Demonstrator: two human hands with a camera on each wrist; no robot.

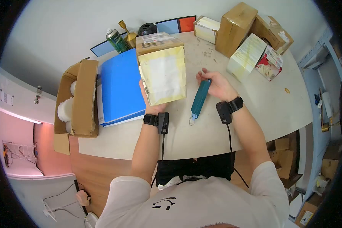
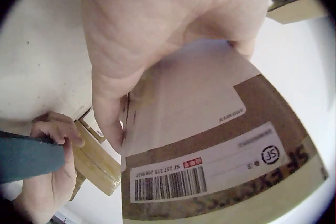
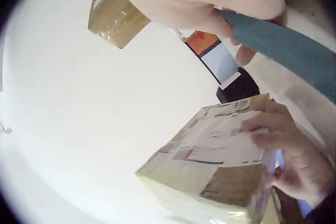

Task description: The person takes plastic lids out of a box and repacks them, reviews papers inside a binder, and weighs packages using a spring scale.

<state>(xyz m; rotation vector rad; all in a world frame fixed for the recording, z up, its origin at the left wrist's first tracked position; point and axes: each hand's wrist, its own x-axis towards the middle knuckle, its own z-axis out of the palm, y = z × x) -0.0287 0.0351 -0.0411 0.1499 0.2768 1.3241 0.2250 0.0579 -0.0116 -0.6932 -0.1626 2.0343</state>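
My left hand [image 1: 152,108] grips a taped cardboard box [image 1: 163,76] from below and the side, lifted over the table. Thumb and fingers spread across two of its faces in the left wrist view, where a shipping label [image 2: 168,184] with a barcode shows. Pale yellow tape and a white sheet cover the face toward me. To the right, my right hand [image 1: 221,88] holds a long, flat teal tool [image 1: 200,98] by its upper end. Its lower end is light blue with a small ring, pointing toward me; its exact kind I cannot tell.
Blue folders [image 1: 119,89] lie left of the held box, beside an open carton [image 1: 85,98] with white rolls. A green spray can [image 1: 117,40] and a brass-coloured object [image 1: 130,37] stand behind. Several boxes, including a tall brown box [image 1: 235,28], occupy the table's back right.
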